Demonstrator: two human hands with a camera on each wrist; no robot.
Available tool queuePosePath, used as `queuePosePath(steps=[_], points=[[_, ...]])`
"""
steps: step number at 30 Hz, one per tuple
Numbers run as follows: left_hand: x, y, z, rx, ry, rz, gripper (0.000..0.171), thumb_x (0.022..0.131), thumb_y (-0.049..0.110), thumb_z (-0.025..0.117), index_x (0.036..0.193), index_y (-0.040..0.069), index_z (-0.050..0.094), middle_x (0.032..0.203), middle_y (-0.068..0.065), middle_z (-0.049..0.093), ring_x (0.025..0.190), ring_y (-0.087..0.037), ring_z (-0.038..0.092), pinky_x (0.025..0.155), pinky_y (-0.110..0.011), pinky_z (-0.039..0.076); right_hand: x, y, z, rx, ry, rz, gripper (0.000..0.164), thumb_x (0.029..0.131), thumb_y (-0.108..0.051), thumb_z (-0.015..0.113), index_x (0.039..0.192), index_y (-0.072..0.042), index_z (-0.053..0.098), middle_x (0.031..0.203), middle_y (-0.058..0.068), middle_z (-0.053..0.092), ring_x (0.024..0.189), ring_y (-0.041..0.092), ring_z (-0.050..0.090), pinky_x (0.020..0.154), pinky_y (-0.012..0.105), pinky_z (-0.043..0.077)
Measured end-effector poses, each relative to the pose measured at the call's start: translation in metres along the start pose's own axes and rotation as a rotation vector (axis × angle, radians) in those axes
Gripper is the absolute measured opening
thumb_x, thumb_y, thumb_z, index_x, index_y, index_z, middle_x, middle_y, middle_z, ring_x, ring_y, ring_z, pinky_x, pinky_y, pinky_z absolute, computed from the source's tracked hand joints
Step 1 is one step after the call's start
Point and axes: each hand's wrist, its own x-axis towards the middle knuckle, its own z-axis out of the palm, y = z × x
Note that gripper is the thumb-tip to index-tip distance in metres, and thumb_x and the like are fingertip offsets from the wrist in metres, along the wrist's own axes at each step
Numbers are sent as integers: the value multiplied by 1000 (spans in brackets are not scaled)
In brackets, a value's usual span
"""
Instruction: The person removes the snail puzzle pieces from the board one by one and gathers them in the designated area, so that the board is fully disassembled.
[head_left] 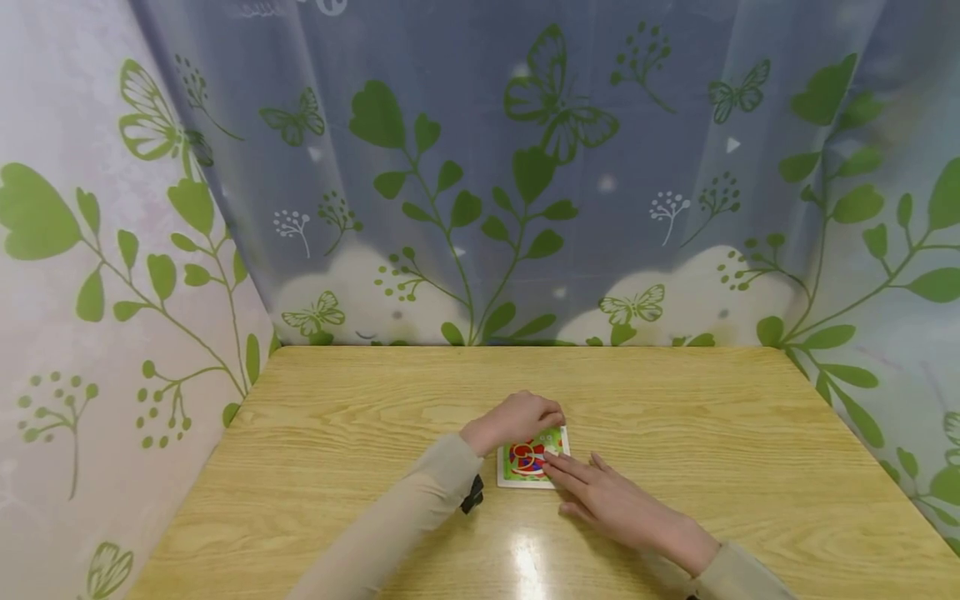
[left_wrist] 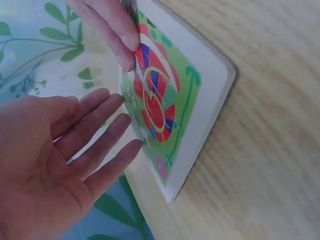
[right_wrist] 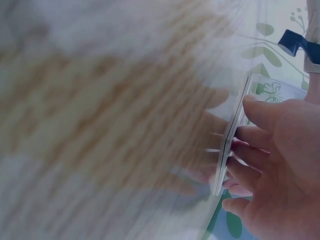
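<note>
A square board [head_left: 512, 482] with a white border lies on the table, with a red and blue snail shell on green as its picture. In the left wrist view the board [left_wrist: 212, 85] shows at a slant. My left hand [head_left: 522, 417] arches over its far side; the left wrist view shows this hand [left_wrist: 80, 150] palm toward the camera, fingertips at the picture's edge. My right hand [head_left: 615, 500] lies at the board's near right, its straight fingers touching the picture. In the right wrist view my right hand [right_wrist: 280, 155] stands at the board's thin edge [right_wrist: 231, 135].
The light wood table [head_left: 337, 400] reaches back to a blue-grey curtain [head_left: 480, 167] printed with green leaves and butterflies. Similar printed cloth [head_left: 90, 333] hangs at both sides. A dark strap piece [head_left: 472, 495] sits under the left wrist.
</note>
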Motion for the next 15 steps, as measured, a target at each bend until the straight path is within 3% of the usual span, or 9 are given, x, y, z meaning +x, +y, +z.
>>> queuePosePath(steps=[6, 10, 15], points=[[0, 6, -3, 54, -7, 13, 28, 109, 23, 49, 108, 11, 74, 92, 0, 73, 63, -6, 50, 66, -19, 42, 0, 0, 0, 0, -7, 3, 51, 106, -26, 54, 149, 0, 47, 158, 15, 41, 142, 34, 43, 108, 66, 36], [0, 10, -4, 90, -3, 19, 27, 109, 22, 50, 103, 11, 73, 83, 1, 69, 65, -7, 50, 67, -19, 42, 1, 1, 0, -10, -5, -1, 51, 106, -26, 55, 149, 0, 48, 157, 16, 42, 141, 34, 44, 108, 66, 36], [5, 9, -2, 84, -17, 18, 27, 110, 22, 47, 109, 12, 72, 89, 1, 70, 70, -8, 54, 71, -21, 44, 1, 3, 1, -39, 2, -16, 51, 105, -26, 56, 148, 1, 49, 156, 16, 44, 140, 34, 45, 107, 67, 37]])
